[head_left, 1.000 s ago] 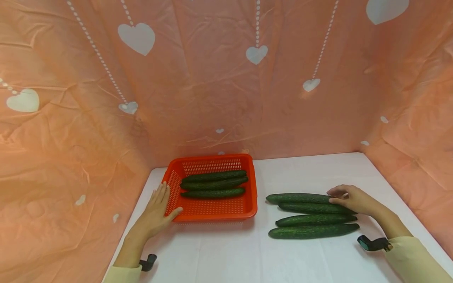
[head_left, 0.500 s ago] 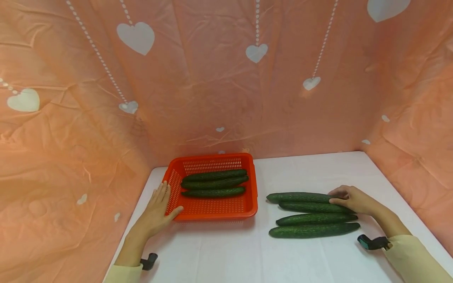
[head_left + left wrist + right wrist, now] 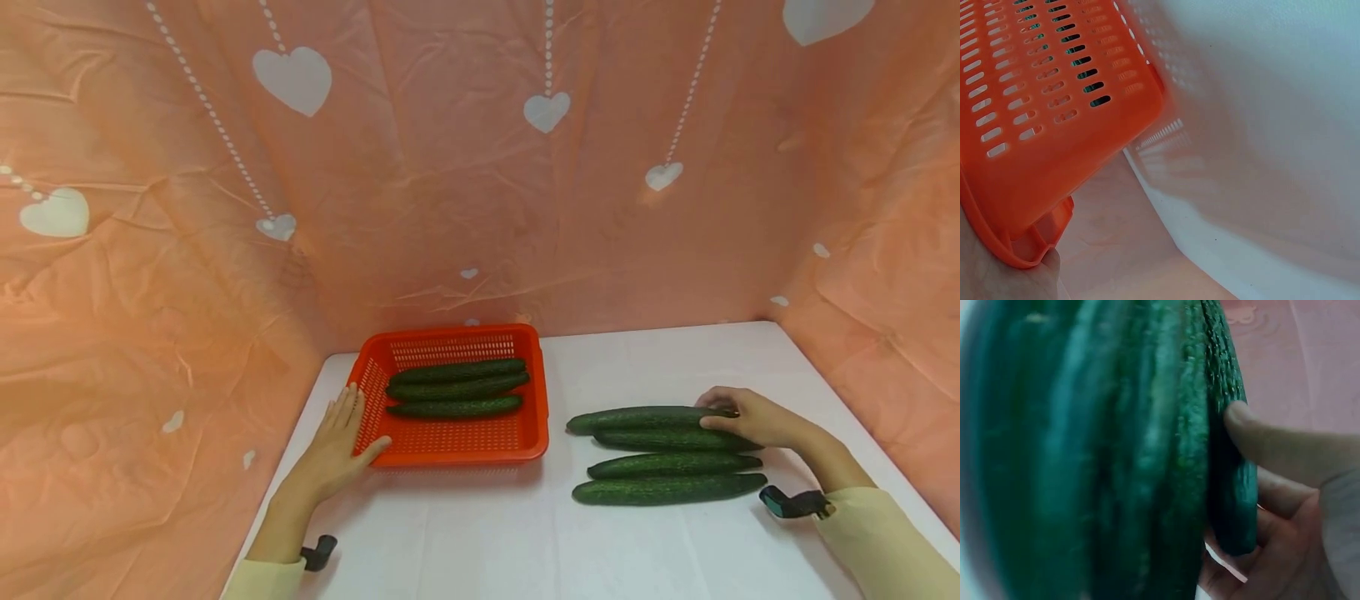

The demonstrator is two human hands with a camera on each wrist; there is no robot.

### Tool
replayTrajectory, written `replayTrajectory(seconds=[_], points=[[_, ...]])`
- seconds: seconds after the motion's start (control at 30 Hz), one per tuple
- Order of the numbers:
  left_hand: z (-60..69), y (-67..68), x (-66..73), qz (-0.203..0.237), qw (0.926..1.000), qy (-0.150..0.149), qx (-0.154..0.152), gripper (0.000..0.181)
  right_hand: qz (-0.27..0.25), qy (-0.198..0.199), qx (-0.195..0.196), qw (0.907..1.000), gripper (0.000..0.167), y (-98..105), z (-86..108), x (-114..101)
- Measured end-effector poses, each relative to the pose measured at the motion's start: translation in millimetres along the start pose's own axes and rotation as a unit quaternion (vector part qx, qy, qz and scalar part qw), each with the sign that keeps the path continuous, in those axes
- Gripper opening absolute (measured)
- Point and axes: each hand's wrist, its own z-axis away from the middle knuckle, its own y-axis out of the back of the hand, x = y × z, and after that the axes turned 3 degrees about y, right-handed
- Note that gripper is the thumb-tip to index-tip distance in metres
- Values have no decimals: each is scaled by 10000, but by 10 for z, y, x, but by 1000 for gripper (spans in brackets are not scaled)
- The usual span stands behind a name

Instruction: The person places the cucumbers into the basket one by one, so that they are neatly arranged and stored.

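Observation:
At the right, my right hand [image 3: 753, 416] grips the right end of the farthest cucumber [image 3: 637, 418]. In the right wrist view the thumb [image 3: 1260, 434] presses one side of this cucumber [image 3: 1235, 506], with fingers curled on the other side. Several more cucumbers [image 3: 675, 490] lie side by side on the table in front of it. A red plastic basket [image 3: 450, 458] stands left of centre with three cucumbers [image 3: 455, 407] inside. My left hand [image 3: 330, 446] rests against the basket's left rim, fingers straight and thumb spread over the front corner.
A white cloth [image 3: 487, 533] covers the table. Orange sheeting with white hearts [image 3: 420, 208] hangs behind and on both sides, close behind the basket. A small dark wrist camera [image 3: 793, 502] sits on the right wrist, low over the table.
My right hand has closed around the farthest cucumber's right end and risen slightly; that end has tilted up a little. The left hand and basket stay in place.

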Motion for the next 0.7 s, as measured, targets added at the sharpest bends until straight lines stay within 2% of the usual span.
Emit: replayTrajectory(seconds=[0.17,0.3,0.7], points=[[-7,-9,-7,2,10000,27,-4,102,247,-78,-159,9995,38,58,-38,-88],[-9,-12,-9,13,10000,24,5,102,367,-61,-160,9992,34,73,-75,-130],[-1,-20,-6,40,10000,-6,29,101,470,-9,282,9985,32,66,-83,-175]])
